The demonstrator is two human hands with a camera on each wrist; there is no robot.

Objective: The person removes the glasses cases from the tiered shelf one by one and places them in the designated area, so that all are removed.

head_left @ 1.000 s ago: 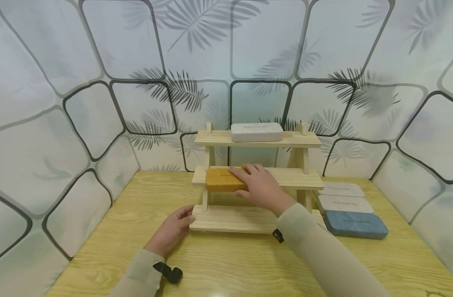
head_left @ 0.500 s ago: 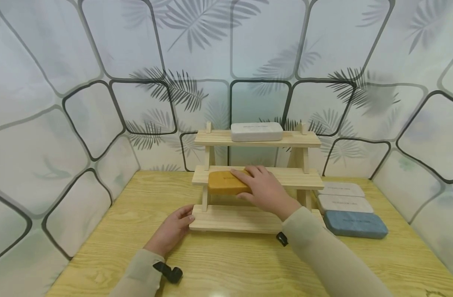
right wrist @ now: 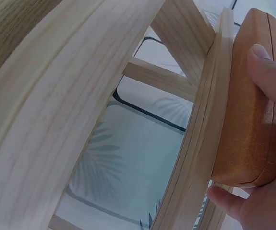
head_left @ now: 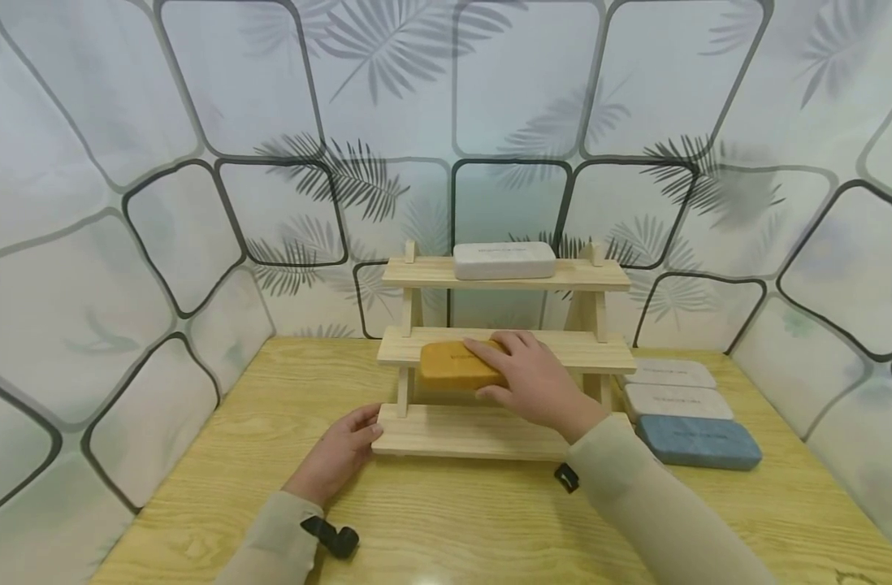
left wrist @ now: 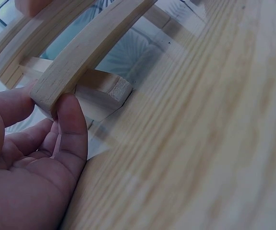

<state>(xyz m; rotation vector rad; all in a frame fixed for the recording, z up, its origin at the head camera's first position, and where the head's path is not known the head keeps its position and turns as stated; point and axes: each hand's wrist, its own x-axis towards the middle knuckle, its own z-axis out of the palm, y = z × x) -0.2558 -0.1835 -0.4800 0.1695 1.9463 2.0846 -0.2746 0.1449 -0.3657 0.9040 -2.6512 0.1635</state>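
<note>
A three-tier wooden display stand (head_left: 461, 431) stands on the table. My right hand (head_left: 537, 382) grips an orange glasses case (head_left: 456, 366) at its right end, over the front of the middle shelf. In the right wrist view the orange case (right wrist: 253, 105) lies along that shelf's edge, with a thumb across it. At the lower left, my left hand (head_left: 336, 451) pinches the left end of the bottom shelf. The left wrist view has the hand's (left wrist: 37, 153) thumb and a finger on either side of the board (left wrist: 75, 57).
A white glasses case (head_left: 504, 261) sits on the top shelf. Right of the stand, two pale cases (head_left: 680, 402) and a blue case (head_left: 698, 443) lie in a row on the wooden table (head_left: 431, 520). A patterned curtain (head_left: 387, 81) surrounds the back and sides.
My right hand has slid the orange glasses case rightward and slightly toward me along the middle shelf. The left hand keeps its hold on the bottom shelf.
</note>
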